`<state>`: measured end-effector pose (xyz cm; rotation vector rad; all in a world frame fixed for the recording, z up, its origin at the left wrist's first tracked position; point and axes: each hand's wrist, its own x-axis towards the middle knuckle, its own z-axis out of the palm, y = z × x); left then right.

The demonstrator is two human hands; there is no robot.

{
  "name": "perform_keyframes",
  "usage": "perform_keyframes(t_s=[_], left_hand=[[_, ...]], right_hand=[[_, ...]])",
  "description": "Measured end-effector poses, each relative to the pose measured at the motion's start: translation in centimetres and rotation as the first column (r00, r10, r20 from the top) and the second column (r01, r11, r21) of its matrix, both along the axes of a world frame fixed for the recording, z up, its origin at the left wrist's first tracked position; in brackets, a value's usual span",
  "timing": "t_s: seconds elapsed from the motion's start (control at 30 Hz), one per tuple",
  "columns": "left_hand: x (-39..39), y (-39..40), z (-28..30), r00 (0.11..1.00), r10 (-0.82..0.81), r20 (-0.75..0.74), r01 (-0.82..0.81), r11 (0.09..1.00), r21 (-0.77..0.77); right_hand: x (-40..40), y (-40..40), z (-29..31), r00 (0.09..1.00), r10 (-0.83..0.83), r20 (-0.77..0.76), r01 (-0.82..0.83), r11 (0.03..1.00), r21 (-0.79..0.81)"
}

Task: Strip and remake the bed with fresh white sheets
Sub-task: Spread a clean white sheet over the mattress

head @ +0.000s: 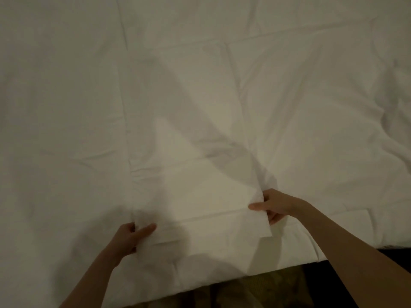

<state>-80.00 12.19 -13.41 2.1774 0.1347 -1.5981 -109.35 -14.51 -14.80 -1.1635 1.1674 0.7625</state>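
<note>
My left hand (131, 235) is smeared by motion blur, and its fingers are tucked behind the folded white sheet (195, 196), so I can only see the thumb on top. My right hand (274, 206) hides most of its fingers under that fold too. The bed (66, 85) runs past the top, left and right edges, and the dim floor (255, 290) below is too dark to make out.

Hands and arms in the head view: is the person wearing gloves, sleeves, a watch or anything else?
Nothing is worn that shows. The left hand and right hand are bare, without gloves, and no ring is discernible in the dim, soft picture. Both forearms are bare up to the frame edge: no sleeve, cuff, watch or wristband in view.
</note>
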Motion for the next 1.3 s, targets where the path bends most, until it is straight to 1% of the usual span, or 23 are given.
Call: perform_keyframes(t_s=[0.07, 0.13, 0.2, 0.27, 0.37, 0.43, 0.5, 0.6, 0.7, 0.77, 0.87, 0.97, 1.03, 1.1, 1.17, 1.23, 1.3], left_hand=[[0.8, -1.0, 0.1, 0.997, -0.056, -0.047, 0.058, 0.998, 0.032], [2.6, -2.8, 0.4, 0.998, -0.046, -0.043, 0.047, 0.999, 0.012], [5.1, -4.9, 0.6, 0.999, 0.027, 0.021, -0.025, 0.997, -0.077], [7.3, -7.3, 0.7, 0.994, 0.095, 0.056, -0.085, 0.984, -0.159], [10.2, -11.3, 0.2, 0.986, 0.16, 0.052, -0.145, 0.966, -0.216], [12.1, -14.2, -0.5, 0.968, 0.239, 0.074, -0.211, 0.939, -0.272], [14.1, -17.0, -1.3, 0.951, 0.295, 0.094, -0.252, 0.915, -0.316], [17.1, -20.8, -2.5, 0.944, 0.319, 0.089, -0.269, 0.896, -0.353], [20.5, -24.9, -3.5, 0.927, 0.367, 0.076, -0.31, 0.864, -0.397], [22.5, -27.8, -3.7, 0.916, 0.395, 0.077, -0.327, 0.841, -0.432], [23.1, -30.2, -4.2, 0.923, 0.344, 0.171, -0.248, 0.873, -0.421], [24.8, -30.9, -3.9, 0.88, 0.414, 0.233, -0.253, 0.822, -0.51], [26.9, -32.0, -3.8, 0.886, 0.395, 0.243, -0.197, 0.795, -0.574], [28.0, -33.0, -4.3, 0.913, 0.339, 0.229, -0.159, 0.811, -0.564], [27.6, -32.7, -5.5, 0.918, 0.331, 0.219, -0.177, 0.835, -0.522], [25.9, -31.0, -6.0, 0.925, 0.308, 0.225, -0.174, 0.866, -0.469], [23.9, -28.3, -5.8, 0.944, 0.279, 0.178, -0.184, 0.889, -0.419]], right_hand=[[0.7, -0.5, -0.1, 0.995, 0.095, -0.034, -0.097, 0.994, -0.046], [1.8, -1.6, 0.0, 0.989, 0.136, -0.058, -0.144, 0.977, -0.16], [3.4, -3.0, 0.2, 0.998, 0.045, -0.041, -0.056, 0.943, -0.328], [5.4, -4.5, 0.4, 0.998, -0.051, 0.025, 0.057, 0.885, -0.463], [9.4, -7.3, 0.5, 0.99, -0.062, 0.128, 0.13, 0.77, -0.625], [12.4, -9.7, 0.3, 0.98, -0.09, 0.18, 0.19, 0.709, -0.679], [15.4, -12.4, -0.4, 0.968, -0.131, 0.213, 0.244, 0.674, -0.697], [19.2, -16.2, -1.1, 0.943, -0.212, 0.257, 0.333, 0.61, -0.719], [22.7, -20.2, -1.3, 0.882, -0.297, 0.366, 0.471, 0.539, -0.698], [25.2, -22.6, -1.6, 0.851, -0.316, 0.42, 0.525, 0.541, -0.657], [27.9, -24.9, -2.2, 0.825, -0.357, 0.438, 0.565, 0.558, -0.608], [30.2, -26.7, -1.9, 0.79, -0.359, 0.497, 0.61, 0.538, -0.581], [31.6, -27.8, -1.9, 0.763, -0.348, 0.545, 0.64, 0.522, -0.563], [32.2, -28.1, -2.7, 0.774, -0.363, 0.519, 0.63, 0.525, -0.573], [32.0, -28.0, -3.6, 0.763, -0.412, 0.498, 0.646, 0.508, -0.57], [31.1, -27.3, -4.1, 0.735, -0.477, 0.481, 0.677, 0.496, -0.544], [29.8, -26.0, -3.9, 0.745, -0.505, 0.437, 0.666, 0.524, -0.53]])
